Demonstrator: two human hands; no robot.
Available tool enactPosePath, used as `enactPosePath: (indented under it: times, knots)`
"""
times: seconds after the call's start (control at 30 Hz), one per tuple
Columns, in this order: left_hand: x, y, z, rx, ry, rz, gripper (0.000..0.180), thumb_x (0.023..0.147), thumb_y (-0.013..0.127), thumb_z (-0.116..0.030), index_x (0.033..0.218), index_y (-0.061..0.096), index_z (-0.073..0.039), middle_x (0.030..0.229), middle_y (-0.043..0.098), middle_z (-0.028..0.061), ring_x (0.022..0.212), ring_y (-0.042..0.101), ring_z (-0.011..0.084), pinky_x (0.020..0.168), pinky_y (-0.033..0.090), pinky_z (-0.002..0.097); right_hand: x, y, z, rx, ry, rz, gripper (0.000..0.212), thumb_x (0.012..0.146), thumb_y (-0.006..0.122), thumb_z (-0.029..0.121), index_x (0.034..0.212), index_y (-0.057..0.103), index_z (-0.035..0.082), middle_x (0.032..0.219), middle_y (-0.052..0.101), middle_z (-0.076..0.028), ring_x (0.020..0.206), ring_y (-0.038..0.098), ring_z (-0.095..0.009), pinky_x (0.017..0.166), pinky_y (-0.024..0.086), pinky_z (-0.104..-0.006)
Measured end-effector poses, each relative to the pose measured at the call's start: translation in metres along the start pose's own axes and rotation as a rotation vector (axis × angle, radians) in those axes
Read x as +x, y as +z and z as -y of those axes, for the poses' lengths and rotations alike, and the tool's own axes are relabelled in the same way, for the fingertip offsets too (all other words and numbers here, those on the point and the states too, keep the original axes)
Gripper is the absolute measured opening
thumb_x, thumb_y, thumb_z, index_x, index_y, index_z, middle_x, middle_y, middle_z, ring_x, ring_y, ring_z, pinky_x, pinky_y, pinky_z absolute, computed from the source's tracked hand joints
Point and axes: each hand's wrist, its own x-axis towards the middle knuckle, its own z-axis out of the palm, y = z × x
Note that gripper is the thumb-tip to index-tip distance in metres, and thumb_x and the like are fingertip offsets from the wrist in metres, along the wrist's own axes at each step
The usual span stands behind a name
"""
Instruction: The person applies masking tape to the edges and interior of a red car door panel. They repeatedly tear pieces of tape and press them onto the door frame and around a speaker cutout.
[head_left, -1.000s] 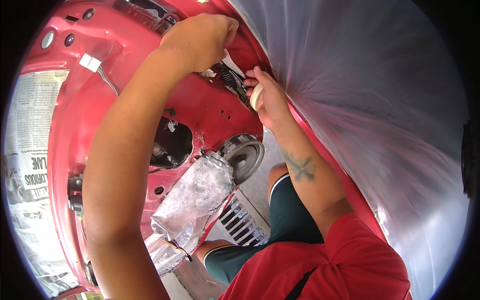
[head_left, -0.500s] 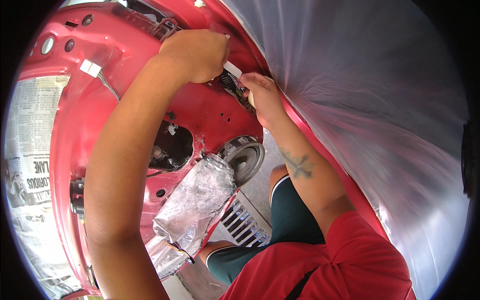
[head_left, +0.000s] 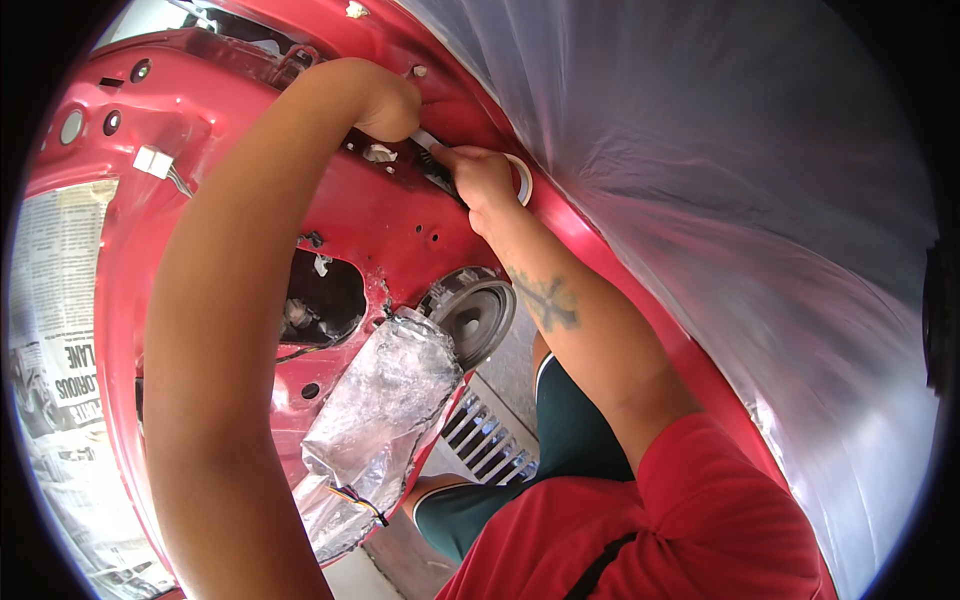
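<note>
A cream-coloured tape roll (head_left: 524, 180) shows its ring at the far side of my right hand (head_left: 483, 178), whose fingers are closed round it. From there a pale strip of tape (head_left: 425, 140) runs toward my left hand (head_left: 388, 105). That hand is bent down against the red car door (head_left: 390, 215), near its upper corner, and its fingers are hidden behind its back. Between the two hands, a dark slot with a ribbed black cable sleeve (head_left: 437, 172) is partly covered. A torn hole with a whitish edge (head_left: 380, 153) lies just below my left hand.
On the door sit a round speaker (head_left: 478, 322), crumpled clear plastic film (head_left: 385, 375) and a white connector (head_left: 153, 161) on wires. Newspaper (head_left: 60, 270) covers the window at left. Plastic sheeting (head_left: 740, 200) hangs along the right. A floor grate (head_left: 485, 440) lies below.
Both hands have shifted slightly left in view, along with the door. My right hand has turned, so more of the tape roll's ring shows, and less of the strip is visible.
</note>
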Motion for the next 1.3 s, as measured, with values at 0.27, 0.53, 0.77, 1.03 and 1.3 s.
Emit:
enactPosePath:
  times: [0.27, 0.53, 0.77, 1.03, 1.3]
  knots:
    - [0.008, -0.017, -0.015, -0.157, -0.079, -0.014, 0.032, 0.091, 0.053, -0.01, 0.11, 0.076, 0.002, 0.111, 0.074, 0.0208, 0.094, 0.071, 0.0373, 0.081, 0.056, 0.0477, 0.016, -0.014, -0.003, -0.031, -0.058, -0.167, 0.02, 0.087, 0.082, 0.017, 0.089, 0.077, -0.002, 0.084, 0.074, -0.008, 0.069, 0.065, -0.015, 0.066, 0.052, -0.0312]
    - [-0.007, -0.016, -0.019, -0.06, 0.001, -0.07, 0.029, 0.093, 0.063, -0.02, 0.101, 0.077, 0.005, 0.1, 0.075, 0.0204, 0.087, 0.071, 0.0341, 0.077, 0.057, 0.045, 0.016, -0.008, -0.008, -0.082, -0.087, -0.206, 0.026, 0.086, 0.081, 0.02, 0.092, 0.077, -0.005, 0.083, 0.075, -0.011, 0.072, 0.066, -0.017, 0.07, 0.052, -0.0338]
    - [-0.01, -0.01, -0.019, -0.176, -0.027, -0.115, 0.027, 0.09, 0.062, -0.014, 0.103, 0.076, 0.006, 0.102, 0.074, 0.0215, 0.087, 0.07, 0.0355, 0.076, 0.056, 0.0462, 0.014, -0.002, -0.006, -0.142, -0.074, -0.256, 0.024, 0.086, 0.082, 0.018, 0.088, 0.075, -0.004, 0.083, 0.074, -0.011, 0.07, 0.067, -0.018, 0.067, 0.053, -0.0341]
    - [-0.007, -0.013, -0.024, -0.163, -0.083, -0.056, 0.039, 0.086, 0.051, -0.005, 0.117, 0.075, -0.008, 0.099, 0.074, 0.0181, 0.086, 0.069, 0.0336, 0.078, 0.053, 0.0421, 0.012, -0.003, -0.003, -0.193, -0.078, -0.267, 0.022, 0.086, 0.082, 0.018, 0.085, 0.074, -0.003, 0.083, 0.075, -0.011, 0.069, 0.067, -0.018, 0.065, 0.053, -0.0341]
    - [-0.012, -0.011, -0.026, -0.215, -0.142, -0.064, 0.033, 0.088, 0.055, -0.007, 0.114, 0.075, -0.004, 0.106, 0.074, 0.0192, 0.09, 0.07, 0.0358, 0.078, 0.054, 0.0452, 0.001, 0.005, 0.006, -0.212, -0.034, -0.276, 0.021, 0.082, 0.086, 0.017, 0.081, 0.074, 0.0, 0.08, 0.074, -0.009, 0.068, 0.065, -0.017, 0.067, 0.052, -0.0337]
